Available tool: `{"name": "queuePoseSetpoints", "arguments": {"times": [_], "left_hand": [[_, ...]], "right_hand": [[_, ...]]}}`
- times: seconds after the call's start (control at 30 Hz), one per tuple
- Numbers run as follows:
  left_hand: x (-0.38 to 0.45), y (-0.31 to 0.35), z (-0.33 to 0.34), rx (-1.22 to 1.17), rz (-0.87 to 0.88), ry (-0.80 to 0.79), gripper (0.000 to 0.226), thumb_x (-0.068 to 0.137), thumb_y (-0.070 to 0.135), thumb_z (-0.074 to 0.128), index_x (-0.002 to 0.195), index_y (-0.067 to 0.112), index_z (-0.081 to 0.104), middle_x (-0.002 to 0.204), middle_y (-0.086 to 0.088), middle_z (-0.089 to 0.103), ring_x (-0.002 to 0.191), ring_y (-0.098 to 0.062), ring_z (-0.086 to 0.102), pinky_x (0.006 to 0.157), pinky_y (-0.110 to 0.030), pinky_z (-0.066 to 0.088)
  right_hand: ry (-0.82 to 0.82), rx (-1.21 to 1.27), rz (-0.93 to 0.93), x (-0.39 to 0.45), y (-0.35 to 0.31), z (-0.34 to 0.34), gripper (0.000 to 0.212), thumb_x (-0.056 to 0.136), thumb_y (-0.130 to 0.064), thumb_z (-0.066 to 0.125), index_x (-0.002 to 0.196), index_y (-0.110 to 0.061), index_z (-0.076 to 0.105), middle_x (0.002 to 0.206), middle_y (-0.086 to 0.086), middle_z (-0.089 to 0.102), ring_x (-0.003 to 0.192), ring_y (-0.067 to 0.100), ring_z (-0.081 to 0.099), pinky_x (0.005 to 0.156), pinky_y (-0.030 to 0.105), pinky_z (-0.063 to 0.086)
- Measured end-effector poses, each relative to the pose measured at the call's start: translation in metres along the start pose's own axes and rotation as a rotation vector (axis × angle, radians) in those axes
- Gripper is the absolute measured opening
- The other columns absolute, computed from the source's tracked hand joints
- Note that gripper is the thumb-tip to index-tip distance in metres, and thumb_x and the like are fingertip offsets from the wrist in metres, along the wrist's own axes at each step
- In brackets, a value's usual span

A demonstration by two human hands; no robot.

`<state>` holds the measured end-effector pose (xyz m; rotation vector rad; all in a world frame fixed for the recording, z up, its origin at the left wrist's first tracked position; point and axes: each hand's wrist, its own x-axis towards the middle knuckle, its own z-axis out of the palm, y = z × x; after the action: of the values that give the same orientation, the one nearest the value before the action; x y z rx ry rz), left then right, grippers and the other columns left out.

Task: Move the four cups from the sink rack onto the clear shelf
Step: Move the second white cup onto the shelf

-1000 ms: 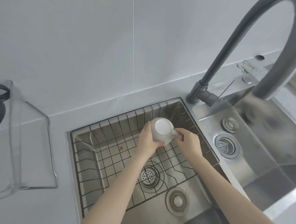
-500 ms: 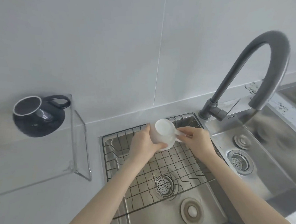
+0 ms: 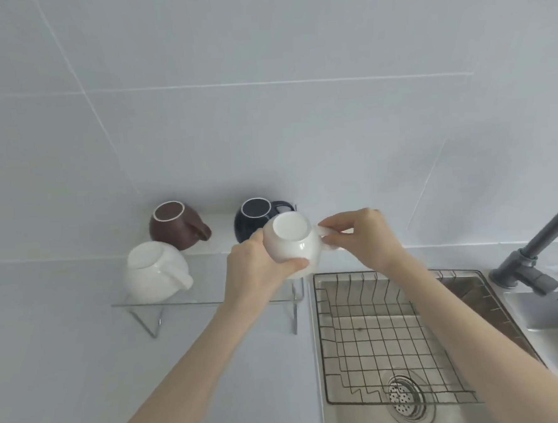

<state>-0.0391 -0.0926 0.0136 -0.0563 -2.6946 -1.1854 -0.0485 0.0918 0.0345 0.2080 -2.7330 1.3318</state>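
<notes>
Head view puts the white cup (image 3: 292,243) between my two hands, upside down, its flat base facing up at me and its mouth turned down and away. My left hand (image 3: 258,268) is wrapped round the near side of the body, thumb across the front. My right hand (image 3: 361,239) is closed in a pinch on the handle, which sticks out toward that side. So the cup's handle-to-body line runs from my right hand across to my left.

Beneath and just beyond my left hand is the clear shelf (image 3: 211,301), and I judge the open spot lies at its near right corner, directly below the cup. Just behind the cup, beyond my left fingers, stands the dark blue cup (image 3: 255,212), close enough to knock. Farther out past my left hand sit the brown cup (image 3: 174,226) and another white cup (image 3: 155,272), all inverted. Under my right forearm the wire sink rack (image 3: 393,335) holds no cups.

I can read no brand, label or writing anywhere.
</notes>
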Motion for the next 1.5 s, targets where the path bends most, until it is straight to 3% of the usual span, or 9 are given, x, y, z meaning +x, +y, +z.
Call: {"name": "queuePoseSetpoints", "arguments": {"times": [0.3,0.57,0.87,0.93,1.03,1.1,1.17,1.37,1.5], "left_hand": [[-0.001,-0.05,-0.022,-0.009,-0.2,0.042,0.066,0.047,0.048,0.08,0.099,0.013,0.06,0.09,-0.002,0.07,0.079,-0.02,0.059,0.063,-0.025,0.039],[-0.008,-0.063,-0.007,-0.001,-0.239,0.085,0.064,0.049,0.049,0.077,0.096,0.01,0.058,0.085,-0.005,0.07,0.083,-0.027,0.062,0.065,-0.029,0.041],[-0.015,-0.061,-0.001,0.002,-0.24,0.091,0.063,0.053,0.049,0.076,0.099,0.012,0.055,0.091,-0.007,0.069,0.088,-0.029,0.06,0.064,-0.028,0.035],[-0.017,-0.065,-0.001,-0.031,-0.228,0.066,0.069,0.057,0.051,0.074,0.109,0.011,0.052,0.107,-0.005,0.065,0.102,-0.027,0.058,0.071,-0.027,0.037],[-0.028,-0.064,-0.007,-0.245,-0.167,0.028,0.065,0.078,0.052,0.056,0.132,0.022,0.039,0.141,0.013,0.042,0.132,-0.008,0.036,0.105,-0.02,0.028],[-0.038,-0.061,-0.01,-0.397,-0.134,0.054,0.019,0.086,0.049,0.043,0.105,0.049,0.048,0.109,0.047,0.051,0.105,0.024,0.043,0.088,0.001,0.03],[-0.042,-0.06,-0.01,-0.523,-0.19,0.026,0.014,0.089,0.048,0.036,0.087,0.053,0.05,0.083,0.054,0.051,0.084,0.032,0.043,0.07,0.007,0.029],[-0.026,-0.072,-0.006,-0.672,-0.314,0.013,0.039,0.087,0.053,0.032,0.06,0.043,0.059,0.071,0.032,0.058,0.075,0.02,0.051,0.07,-0.006,0.035],[-0.016,-0.078,-0.012,-0.711,-0.358,-0.011,0.032,0.072,0.06,0.035,0.066,0.039,0.057,0.084,0.025,0.053,0.082,0.005,0.048,0.079,-0.019,0.036]], "right_hand": [[-0.155,-0.049,-0.026,0.031,-0.022,0.054,0.02,0.07,-0.004,0.066,0.082,-0.017,0.074,0.076,0.004,0.074,0.075,0.02,0.068,0.077,0.034,0.054],[-0.23,-0.043,-0.008,0.043,-0.007,0.069,0.022,0.068,-0.001,0.067,0.081,-0.017,0.074,0.073,-0.001,0.072,0.072,0.009,0.065,0.066,0.006,0.044],[-0.232,0.017,0.027,0.043,0.003,0.072,0.025,0.071,-0.004,0.068,0.092,-0.017,0.073,0.091,0.001,0.074,0.089,0.012,0.066,0.08,0.019,0.048],[-0.212,0.082,0.074,0.038,0.003,0.071,0.034,0.077,-0.006,0.064,0.108,-0.018,0.066,0.106,-0.004,0.067,0.099,0.009,0.061,0.089,0.019,0.044],[-0.052,0.343,0.141,0.017,0.007,0.072,0.035,0.089,-0.017,0.049,0.124,-0.023,0.055,0.122,-0.014,0.055,0.118,0.004,0.048,0.097,0.017,0.033],[-0.042,0.517,0.239,0.0,0.011,0.078,0.037,0.093,-0.035,0.038,0.128,-0.028,0.049,0.136,-0.016,0.048,0.129,0.002,0.038,0.103,0.02,0.026],[-0.113,0.579,0.311,-0.014,0.015,0.086,0.045,0.093,-0.049,0.025,0.132,-0.035,0.043,0.145,-0.017,0.037,0.136,0.001,0.025,0.106,0.026,0.018],[-0.096,0.616,0.302,-0.032,0.015,0.098,0.054,0.09,-0.058,0.009,0.13,-0.042,0.042,0.147,-0.02,0.031,0.139,0.002,0.017,0.105,0.026,0.009],[-0.068,0.629,0.301,-0.043,0.014,0.102,0.048,0.091,-0.058,0.01,0.123,-0.049,0.044,0.147,-0.019,0.033,0.139,0.002,0.018,0.113,0.029,0.008]]}}
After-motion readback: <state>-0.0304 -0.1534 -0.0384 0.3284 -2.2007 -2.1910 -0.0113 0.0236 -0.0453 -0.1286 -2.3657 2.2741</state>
